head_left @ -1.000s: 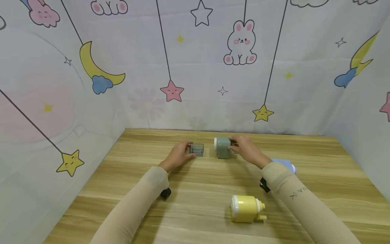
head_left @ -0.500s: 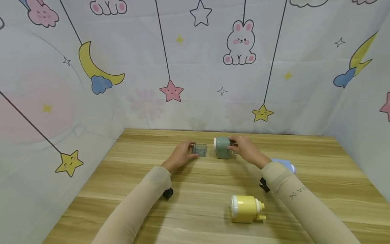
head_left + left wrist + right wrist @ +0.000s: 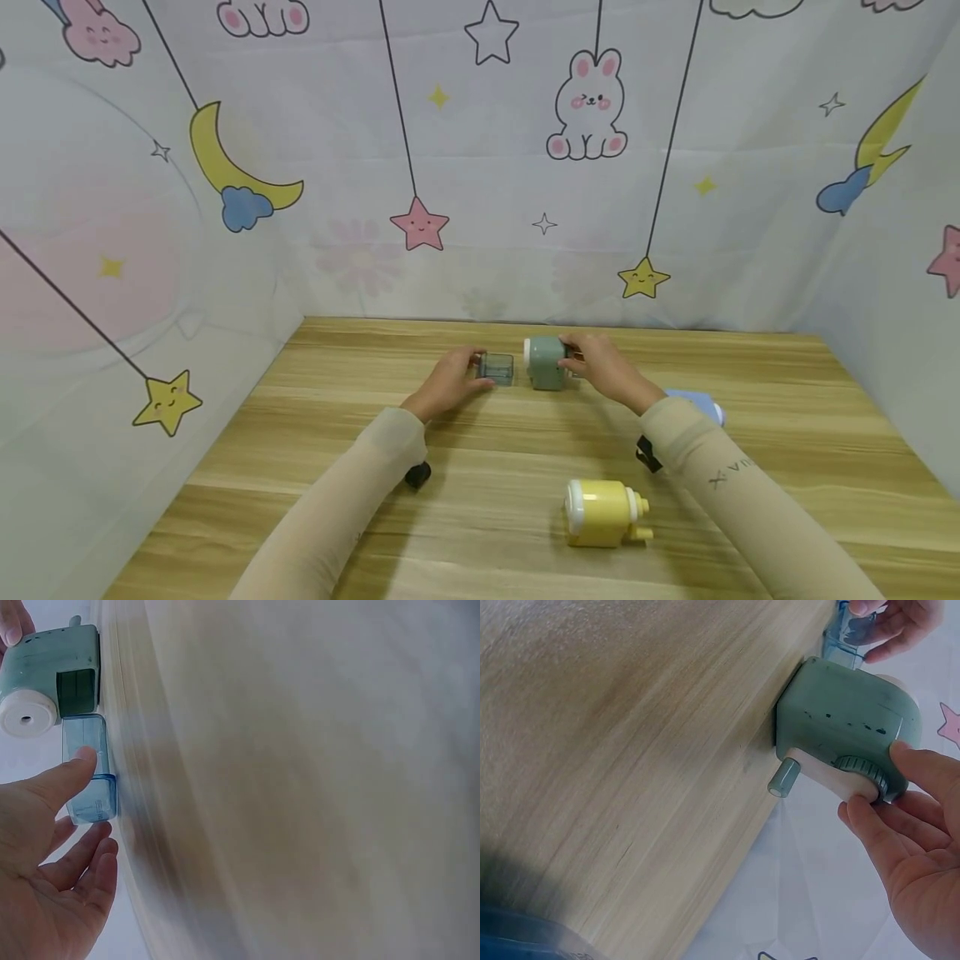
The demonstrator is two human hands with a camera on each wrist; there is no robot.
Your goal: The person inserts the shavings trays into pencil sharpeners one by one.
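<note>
Toward the back of the table, my right hand (image 3: 606,368) grips a green crank pencil sharpener (image 3: 546,368) by its crank side. Thumb and fingers of my left hand (image 3: 450,383) pinch a clear bluish shavings drawer (image 3: 499,370) just left of it. The left wrist view shows the drawer (image 3: 91,799) lined up with the square opening (image 3: 77,691) in the sharpener's body. A small gap parts the two in the head view. The sharpener's crank handle (image 3: 783,778) points away from the drawer in the right wrist view.
A yellow crank pencil sharpener (image 3: 600,514) stands nearer the front of the wooden table (image 3: 480,450). Partly behind the right sleeve (image 3: 682,433) lies a blue one (image 3: 695,405). A printed cloth (image 3: 495,167) rises along the table's back edge.
My left hand has moved slightly right with the drawer, narrowing the gap to the green sharpener. The right hand and sharpener stay nearly in place.
</note>
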